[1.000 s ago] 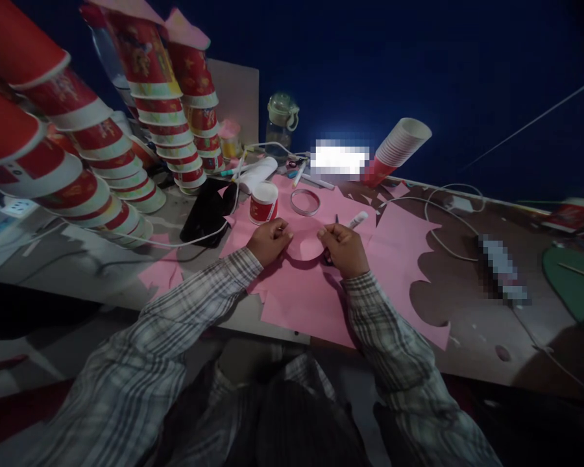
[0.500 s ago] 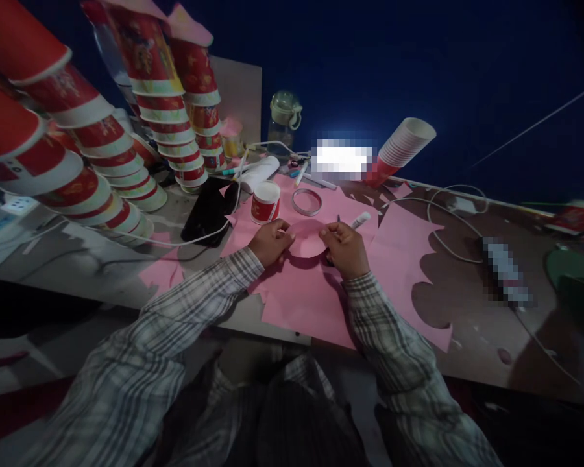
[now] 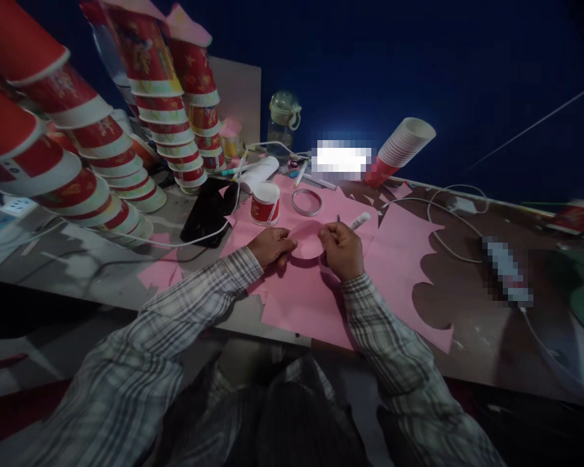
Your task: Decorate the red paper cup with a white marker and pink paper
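Note:
Between my hands, just above the pink sheet [image 3: 302,298], is a round pink paper piece [image 3: 306,243]. My left hand [image 3: 271,247] pinches its left edge. My right hand [image 3: 341,249] has hold of its right edge, the fingers closed on the paper. A red and white paper cup [image 3: 265,202] stands upside down beyond my left hand. A ring-shaped roll of tape [image 3: 306,202] lies on the pink sheet, past the round piece. Beyond my right hand lies a white marker [image 3: 361,221].
Tall stacks of red paper cups [image 3: 165,123] rise at the left. A dark phone [image 3: 209,213] lies with a white cable across it. A leaning cup stack [image 3: 401,149], a lidded bottle [image 3: 283,120] and a power strip [image 3: 506,271] are also on the table.
The left fingers have shifted slightly along the paper's edge, and the right hand has turned a little. Both hands keep hold of the round pink piece.

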`<state>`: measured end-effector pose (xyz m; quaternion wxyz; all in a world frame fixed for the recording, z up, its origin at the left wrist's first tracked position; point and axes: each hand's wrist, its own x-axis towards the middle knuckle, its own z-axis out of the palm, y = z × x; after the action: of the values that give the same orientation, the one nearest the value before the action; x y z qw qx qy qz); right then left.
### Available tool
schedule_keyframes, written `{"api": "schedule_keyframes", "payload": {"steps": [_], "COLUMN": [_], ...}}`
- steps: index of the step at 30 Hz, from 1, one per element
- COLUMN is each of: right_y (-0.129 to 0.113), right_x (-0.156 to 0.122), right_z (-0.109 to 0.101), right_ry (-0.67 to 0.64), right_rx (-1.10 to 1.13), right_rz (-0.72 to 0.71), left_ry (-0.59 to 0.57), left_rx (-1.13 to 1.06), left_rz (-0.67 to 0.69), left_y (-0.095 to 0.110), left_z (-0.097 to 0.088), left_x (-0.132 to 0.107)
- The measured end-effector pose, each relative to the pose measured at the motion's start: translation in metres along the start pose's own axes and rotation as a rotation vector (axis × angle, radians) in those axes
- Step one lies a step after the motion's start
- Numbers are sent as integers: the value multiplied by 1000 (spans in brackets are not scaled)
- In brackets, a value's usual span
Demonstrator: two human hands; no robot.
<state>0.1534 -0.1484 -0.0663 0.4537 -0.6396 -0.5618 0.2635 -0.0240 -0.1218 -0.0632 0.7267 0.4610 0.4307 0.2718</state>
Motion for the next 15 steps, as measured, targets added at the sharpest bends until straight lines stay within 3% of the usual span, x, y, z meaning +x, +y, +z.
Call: {"api": "schedule_keyframes", "payload": {"steps": [15], "right_y": [0], "right_x": [-2], "right_z": [0], "right_ry": [34], "right_rx": [-84], "right_rz": [-129], "left_ry": [62], "left_rx": [169], "left_rz": [-10], "left_y": [9], "left_z": [4], "left_x": [-4]}}
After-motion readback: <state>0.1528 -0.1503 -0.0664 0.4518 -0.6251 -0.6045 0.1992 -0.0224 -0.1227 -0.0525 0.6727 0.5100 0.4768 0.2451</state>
